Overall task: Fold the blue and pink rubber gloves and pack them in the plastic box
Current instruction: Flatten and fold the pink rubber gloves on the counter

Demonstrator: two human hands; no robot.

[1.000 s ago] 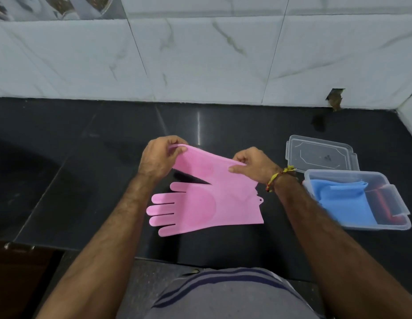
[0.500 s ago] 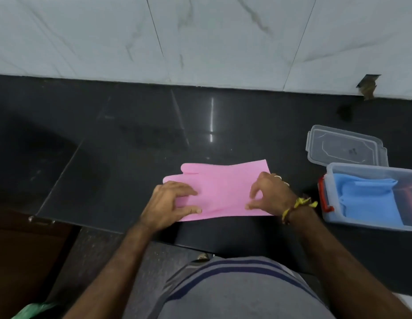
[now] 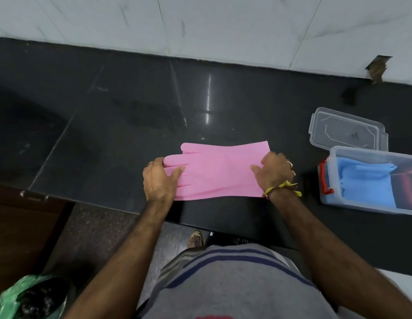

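Hidden: the left hand (image 3: 160,180) covers the tips of the pink glove's (image 3: 218,171) lower fingers; the right hand (image 3: 272,173) covers the near corner of its cuff. Whether one or two pink gloves lie stacked there cannot be told.
Cut off: the plastic box (image 3: 333,201) runs past the right edge of the view, so its far end is unseen. A green bag (image 3: 14,295) is clipped at the bottom left corner.
Hard to make out: a red item inside the box, beside the blue glove (image 3: 366,183), is blurred through the clear wall.
Pink glove place: flat on the black table (image 3: 108,134), close to its front edge and about midway along it.
Pink glove axis: long axis runs along the front edge, fingers toward the table's left end, cuff toward the right end, thumb on the wall side.
Left grip: released, palm down, fingers spread flat on the glove's fingers.
Right grip: fingers rest on the cuff end, thumb on top; whether it pinches the edge cannot be told.
Blue glove place: folded inside the box, near the table's right end.
Lid (image 3: 347,130): lies on the table just behind the box, toward the wall, apart from the pink glove.
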